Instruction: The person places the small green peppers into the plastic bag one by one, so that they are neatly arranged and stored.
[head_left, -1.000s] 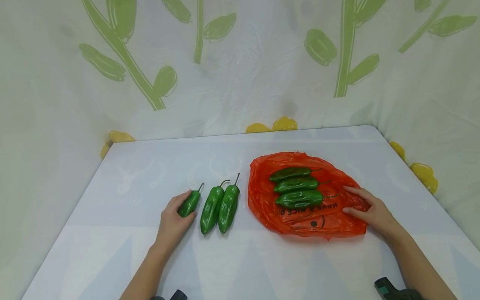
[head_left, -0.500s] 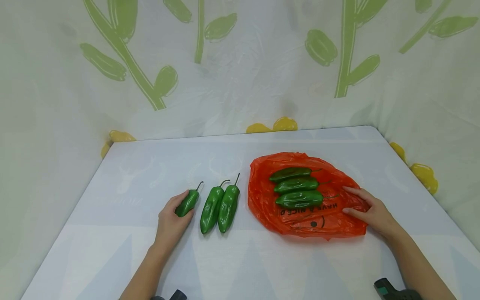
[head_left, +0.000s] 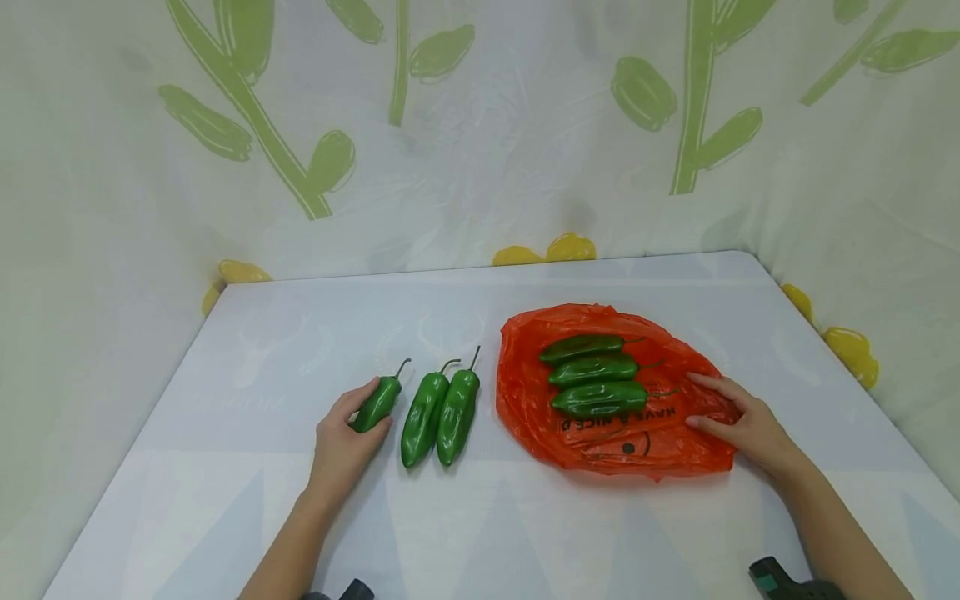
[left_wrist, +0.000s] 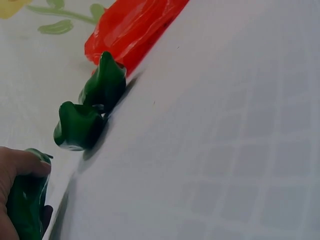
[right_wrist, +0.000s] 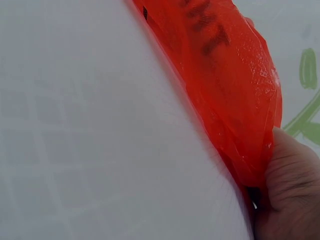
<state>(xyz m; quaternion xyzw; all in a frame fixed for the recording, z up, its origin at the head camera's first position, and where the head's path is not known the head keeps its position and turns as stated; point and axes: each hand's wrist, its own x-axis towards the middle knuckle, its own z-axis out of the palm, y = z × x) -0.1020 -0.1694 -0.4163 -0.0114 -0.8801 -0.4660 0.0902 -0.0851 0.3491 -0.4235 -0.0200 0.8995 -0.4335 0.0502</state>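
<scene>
Your left hand [head_left: 341, 442] curls around the lower end of a small pepper [head_left: 377, 404], thumb on one side and fingers on the other; the left wrist view shows the thumb [left_wrist: 22, 162] pressed on top of that pepper [left_wrist: 25, 205]. The pepper lies on the counter [head_left: 300, 333] left of centre, its stem pointing toward the far edge. Just to its right lie two peppers [head_left: 438, 408] side by side, touching each other, stems also toward the far edge; they stand a little apart from the one you hold.

Your right hand [head_left: 742, 425] rests on the right end of an orange bag [head_left: 600, 450], fingers spread fairly straight over the plastic, thumb along the near side. In the right wrist view the hand [right_wrist: 287, 190] presses against the bag's [right_wrist: 225, 75] crumpled edge; whether it pinches the plastic there, you cannot tell. The bag lies flat on the right half of the counter, its black print facing up. On it lie three peppers [head_left: 596, 371] in a row, each crosswise, stems toward your right hand, one behind another toward the far edge, touching or nearly so.

A patterned cloth [head_left: 480, 125] with green stems hangs behind the counter's far edge.
</scene>
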